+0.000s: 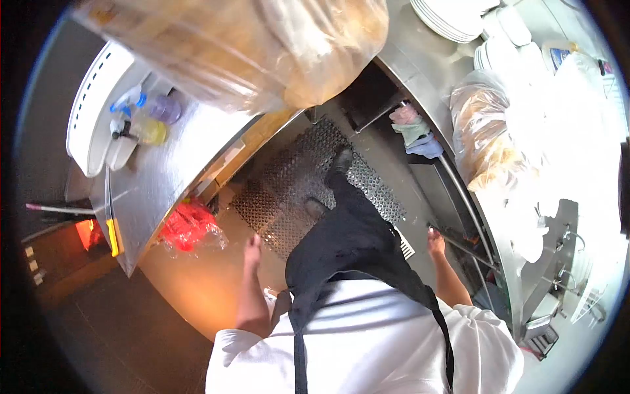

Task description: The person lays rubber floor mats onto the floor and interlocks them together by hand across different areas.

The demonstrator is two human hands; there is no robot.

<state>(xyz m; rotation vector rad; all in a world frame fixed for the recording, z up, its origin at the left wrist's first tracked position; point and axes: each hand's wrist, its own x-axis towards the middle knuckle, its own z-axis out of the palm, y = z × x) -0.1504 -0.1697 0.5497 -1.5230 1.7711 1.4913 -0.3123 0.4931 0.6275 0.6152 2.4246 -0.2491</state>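
Floor (190,282) below; red bag (189,226) apparently near left hand (252,248).

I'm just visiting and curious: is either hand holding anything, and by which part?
Nothing held can be seen in the left hand; the right hand shows too small to tell.

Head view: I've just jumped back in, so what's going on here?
The person is between a left counter and a right counter, with a perforated mat underfoot. Both arms are lowered. The left hand is near a red plastic bag but apart from it; the right hand is by the right counter's front. No held thing can be made out in either. Bottles stand on the left; stacked plates sit on the right.
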